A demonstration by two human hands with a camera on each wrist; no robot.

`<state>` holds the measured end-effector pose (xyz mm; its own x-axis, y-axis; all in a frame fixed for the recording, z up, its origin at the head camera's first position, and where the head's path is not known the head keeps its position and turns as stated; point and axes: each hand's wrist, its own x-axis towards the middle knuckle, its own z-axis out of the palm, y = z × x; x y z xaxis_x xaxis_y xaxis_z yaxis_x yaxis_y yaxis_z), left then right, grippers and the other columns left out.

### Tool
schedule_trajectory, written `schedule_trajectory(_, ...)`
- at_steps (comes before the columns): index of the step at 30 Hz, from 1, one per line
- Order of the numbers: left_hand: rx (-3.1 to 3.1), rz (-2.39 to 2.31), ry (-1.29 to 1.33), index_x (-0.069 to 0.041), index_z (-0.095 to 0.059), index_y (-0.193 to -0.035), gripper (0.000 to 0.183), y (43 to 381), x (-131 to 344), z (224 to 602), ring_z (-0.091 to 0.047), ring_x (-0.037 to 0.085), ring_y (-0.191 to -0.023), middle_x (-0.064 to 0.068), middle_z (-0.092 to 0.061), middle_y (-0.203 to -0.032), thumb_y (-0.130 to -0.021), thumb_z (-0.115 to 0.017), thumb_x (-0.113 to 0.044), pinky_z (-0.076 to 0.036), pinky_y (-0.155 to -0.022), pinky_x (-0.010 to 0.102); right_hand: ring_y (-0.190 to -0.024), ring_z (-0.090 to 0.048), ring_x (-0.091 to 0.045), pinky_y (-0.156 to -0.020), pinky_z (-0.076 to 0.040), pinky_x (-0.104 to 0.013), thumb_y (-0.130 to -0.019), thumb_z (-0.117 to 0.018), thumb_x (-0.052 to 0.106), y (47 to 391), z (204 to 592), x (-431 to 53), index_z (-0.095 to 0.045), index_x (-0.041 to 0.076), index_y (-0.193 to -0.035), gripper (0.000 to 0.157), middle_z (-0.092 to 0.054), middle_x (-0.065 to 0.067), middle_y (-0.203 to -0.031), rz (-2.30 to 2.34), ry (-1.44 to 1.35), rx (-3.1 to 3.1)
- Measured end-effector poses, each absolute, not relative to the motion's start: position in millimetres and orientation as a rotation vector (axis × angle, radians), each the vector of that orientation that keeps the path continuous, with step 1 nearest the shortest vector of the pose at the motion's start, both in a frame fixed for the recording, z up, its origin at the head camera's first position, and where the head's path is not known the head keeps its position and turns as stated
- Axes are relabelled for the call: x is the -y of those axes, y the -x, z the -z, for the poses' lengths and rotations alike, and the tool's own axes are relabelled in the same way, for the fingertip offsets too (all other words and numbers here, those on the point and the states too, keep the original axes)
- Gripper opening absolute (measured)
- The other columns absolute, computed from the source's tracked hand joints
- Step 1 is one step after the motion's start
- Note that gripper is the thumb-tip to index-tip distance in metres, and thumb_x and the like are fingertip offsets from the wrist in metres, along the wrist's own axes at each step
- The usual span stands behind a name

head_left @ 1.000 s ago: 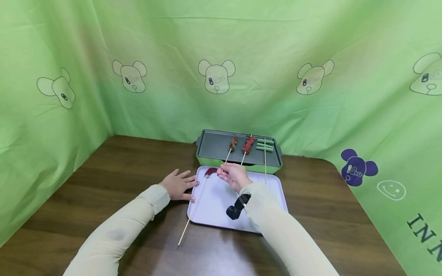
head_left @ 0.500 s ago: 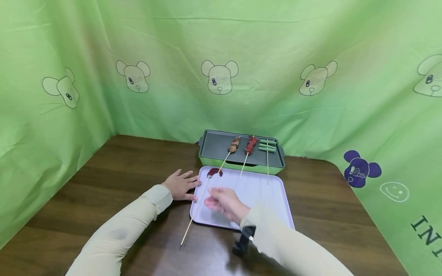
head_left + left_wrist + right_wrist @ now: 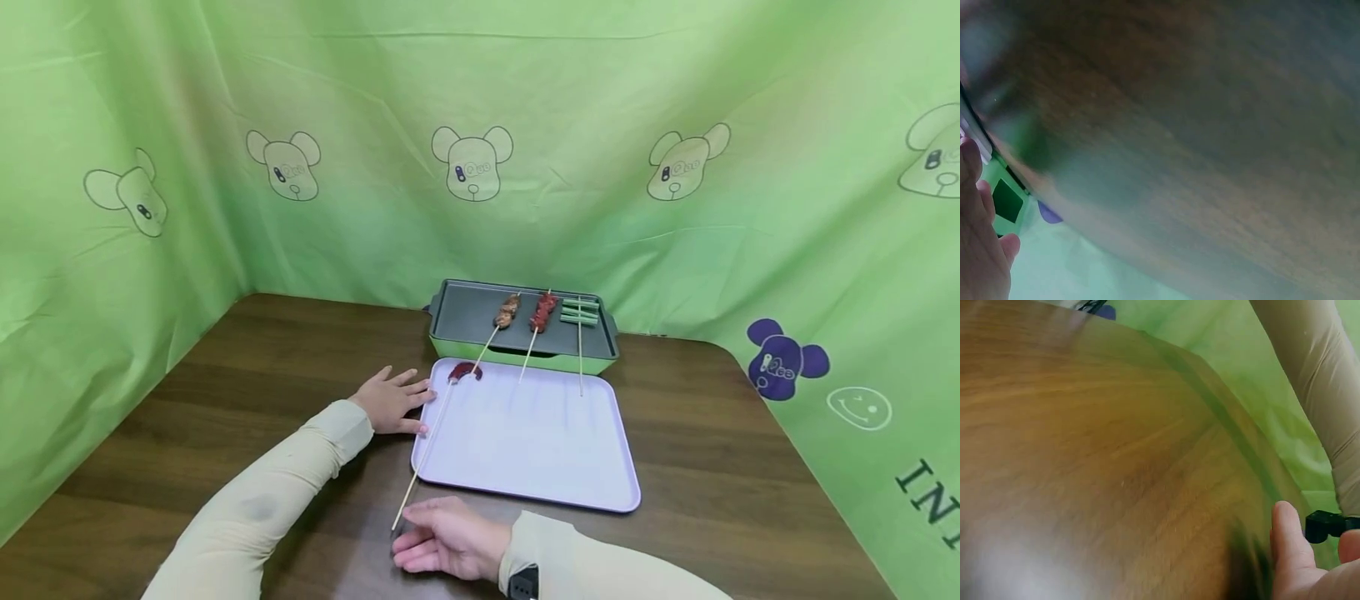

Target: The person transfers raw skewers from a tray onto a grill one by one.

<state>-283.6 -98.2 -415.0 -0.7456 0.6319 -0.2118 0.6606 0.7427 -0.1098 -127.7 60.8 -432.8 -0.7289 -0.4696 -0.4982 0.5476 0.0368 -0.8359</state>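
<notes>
A skewer with a dark red, curved piece of food (image 3: 465, 372) lies along the left side of the lilac tray (image 3: 540, 450); its bare stick runs over the tray's front rim. By that stick's near end is my right hand (image 3: 453, 537), thumb and fingers parted, the fingertips right at the stick. My left hand (image 3: 390, 403) rests with spread fingers on the tray's left edge. On the grill pan behind lie a brown meat skewer (image 3: 507, 312), a red meat skewer (image 3: 543, 312) and a green vegetable skewer (image 3: 579, 312), sticks pointing toward me over the tray.
The green-sided grill (image 3: 480, 348) with its dark plate stands directly behind the tray, against the green curtain (image 3: 360, 233). Brown wooden table (image 3: 285, 358) extends to the left, right and front. A watch-like black device (image 3: 522, 583) is on the right wrist.
My right hand has let go of the brown meat skewer on the grill and come back over the tray to the near end of the dark red skewer's stick. My left hand stays put.
</notes>
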Motion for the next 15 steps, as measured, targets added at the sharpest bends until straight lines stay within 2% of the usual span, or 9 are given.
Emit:
schedule_trajectory(4, -2.78, 0.256, -1.054, -0.018, -0.042, -0.146, 0.066, 282.6, 96.8, 414.4, -0.025, 0.029, -0.142, 0.002, -0.036, -0.152, -0.094, -0.045, -0.057, -0.02, -0.11, 0.056, -0.073, -0.067, -0.019, -0.072, -0.056, -0.034, -0.101, -0.045, 0.014, 128.1, 438.8, -52.1, -0.047, 0.0, -0.105, 0.015, -0.064, -0.01, -0.08, 1.817, -0.116, -1.593)
schedule_trajectory(10, -2.781, 0.263, -1.05, -0.019, -0.041, -0.147, 0.066, 281.9, 97.5, 415.0, -0.025, 0.029, -0.142, 0.002, -0.035, -0.153, -0.094, -0.045, -0.057, -0.02, -0.11, 0.055, -0.062, -0.064, -0.01, -0.065, -0.055, -0.028, -0.097, -0.049, 0.008, 130.5, 440.4, -45.1, -0.053, 0.004, -0.096, 0.005, -0.062, -0.004, -0.071, 1.921, -0.126, -1.565)
schedule_trajectory(15, -2.792, 0.262, -1.047, -0.02, -0.042, -0.147, 0.066, 282.3, 99.7, 415.1, -0.025, 0.029, -0.142, 0.001, -0.035, -0.153, -0.093, -0.045, -0.059, -0.02, -0.11, 0.055, -0.056, -0.062, -0.005, -0.057, -0.053, -0.022, -0.091, -0.052, -0.001, 133.5, 438.0, -43.2, -0.055, 0.005, -0.092, 0.007, -0.061, -0.001, -0.067, 2.068, -0.13, -1.514)
